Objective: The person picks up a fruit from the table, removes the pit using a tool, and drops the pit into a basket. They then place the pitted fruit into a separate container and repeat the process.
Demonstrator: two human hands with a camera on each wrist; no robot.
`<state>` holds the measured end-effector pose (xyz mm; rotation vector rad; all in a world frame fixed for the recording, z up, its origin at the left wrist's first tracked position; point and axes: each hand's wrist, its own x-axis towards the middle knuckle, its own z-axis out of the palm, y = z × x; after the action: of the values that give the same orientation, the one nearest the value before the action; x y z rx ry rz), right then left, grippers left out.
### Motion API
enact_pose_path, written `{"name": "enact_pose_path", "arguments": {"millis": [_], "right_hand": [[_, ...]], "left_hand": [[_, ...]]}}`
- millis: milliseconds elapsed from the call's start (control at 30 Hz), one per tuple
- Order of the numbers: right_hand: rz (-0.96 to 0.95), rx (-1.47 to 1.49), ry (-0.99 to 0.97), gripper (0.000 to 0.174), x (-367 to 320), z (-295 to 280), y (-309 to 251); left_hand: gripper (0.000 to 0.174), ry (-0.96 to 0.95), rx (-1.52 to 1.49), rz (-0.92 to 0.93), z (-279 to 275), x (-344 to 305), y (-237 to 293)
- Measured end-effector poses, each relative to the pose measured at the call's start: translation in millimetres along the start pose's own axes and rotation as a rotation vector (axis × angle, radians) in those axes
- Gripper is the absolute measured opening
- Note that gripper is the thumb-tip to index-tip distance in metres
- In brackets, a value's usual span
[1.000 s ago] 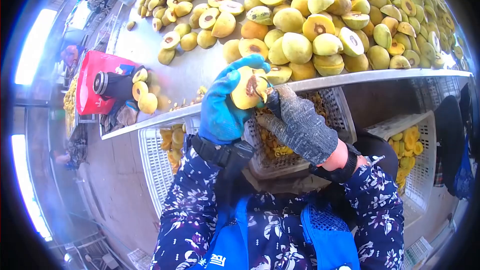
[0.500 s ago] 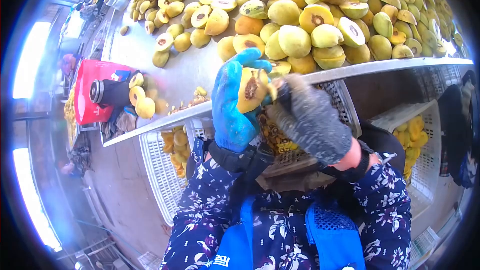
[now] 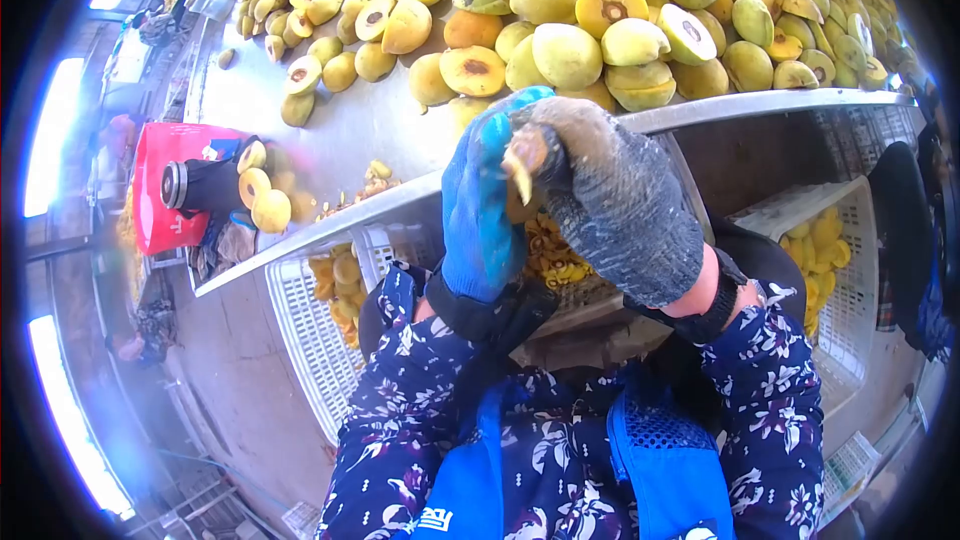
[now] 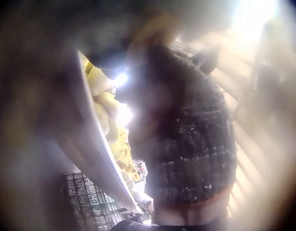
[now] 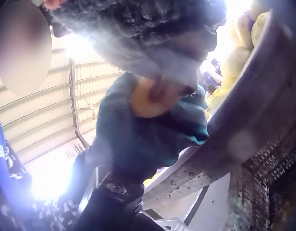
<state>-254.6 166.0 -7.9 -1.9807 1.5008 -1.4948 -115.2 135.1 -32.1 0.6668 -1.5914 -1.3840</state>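
Observation:
In the head view the left hand point(image 3: 482, 202), in a blue glove, and the right hand point(image 3: 632, 202), in a grey knitted glove, meet at the table's front edge. A yellow fruit half point(image 5: 150, 100) shows in the right wrist view, gripped in the curled left fingers with its brown centre exposed. The right fingers curl over that fruit and mostly cover it in the head view. A small peeled piece point(image 3: 523, 178) sticks out by the right fingertips. Any tool in the right hand is hidden. The left wrist view shows the dark back of the right glove point(image 4: 191, 139).
Many fruit halves point(image 3: 567, 55) cover the metal table point(image 3: 700, 112). A red bag point(image 3: 160, 185) and a dark flask point(image 3: 205, 185) stand at the left. Below the table edge are white crates point(image 3: 312, 340) of yellow fruit and a basket of scraps point(image 3: 555, 260) under the hands.
The right hand has moved left and up over the fruit, which was in plain sight before. The small piece has shifted left with it. The left hand still grips the fruit.

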Motion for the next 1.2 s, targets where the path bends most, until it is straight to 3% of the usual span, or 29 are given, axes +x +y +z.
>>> {"name": "enact_pose_path", "arguments": {"millis": [33, 133, 167, 200, 267, 300, 333, 400, 500, 567, 633, 767, 833, 867, 933, 967, 1100, 1167, 1200], "right_hand": [[-0.103, -0.042, 0.032, 0.025, -1, 2, 0], [-0.06, -0.059, -0.102, 0.028, -4, 0, -2], [-0.065, -0.056, -0.1, 0.028, -7, 0, -4], [0.022, -0.015, -0.144, 0.03, -11, 2, -7], [0.099, 0.033, -0.191, 0.032, -15, 3, -10], [0.227, 0.071, -0.258, 0.033, -16, 3, -10], [0.359, 0.108, -0.325, 0.035, -17, 4, -9], [0.339, 0.105, -0.302, 0.036, -20, 9, -6], [0.397, 0.197, -0.285, 0.036, -19, 13, -8], [0.576, 0.154, -0.403, 0.037, -17, 15, -10], [0.555, 0.165, -0.388, 0.037, -18, 18, -9], [0.486, 0.254, -0.328, 0.039, -20, 22, -11], [0.531, 0.252, -0.336, 0.04, -17, 22, -16], [0.572, 0.248, -0.344, 0.041, -16, 22, -18], [0.563, 0.266, -0.344, 0.041, -20, 24, -16], [0.556, 0.282, -0.35, 0.041, -21, 25, -15], [0.603, 0.272, -0.394, 0.041, -24, 26, -15], [0.599, 0.263, -0.411, 0.039, -26, 27, -18], [0.608, 0.267, -0.413, 0.039, -25, 26, -20]], "left_hand": [[0.055, -0.003, 0.001, -0.006, 0, -1, -3], [0.045, 0.027, -0.517, -0.019, 0, 2, -5], [0.042, 0.125, -0.41, -0.174, -2, 8, 0], [0.042, 0.127, -0.404, -0.168, -3, 12, 6], [0.028, 0.148, 0.208, 0.005, -10, 18, 15], [0.021, 0.15, 0.498, 0.074, -16, 20, 14], [0.021, 0.153, 0.503, 0.077, -15, 19, 15], [0.018, 0.283, -0.31, -0.213, -6, 17, 19], [0.015, 0.248, -0.131, -0.102, -8, 18, 11], [0.016, 0.239, -0.026, -0.052, -8, 18, 9], [0.021, 0.331, -0.321, -0.144, -1, 18, 14], [0.03, 0.237, -0.076, -0.03, -7, 17, 14], [0.038, 0.304, -0.387, -0.147, -2, 17, 21], [0.038, 0.299, -0.383, -0.147, 0, 16, 23], [0.044, 0.282, -0.195, -0.034, 3, 15, 25], [0.044, 0.292, -0.333, -0.125, 0, 15, 22], [0.042, 0.3, -0.266, -0.119, -5, 11, 20], [0.04, 0.163, 0.37, 0.092, -18, 7, 15], [0.04, 0.161, 0.371, 0.083, -16, 6, 16]]}}
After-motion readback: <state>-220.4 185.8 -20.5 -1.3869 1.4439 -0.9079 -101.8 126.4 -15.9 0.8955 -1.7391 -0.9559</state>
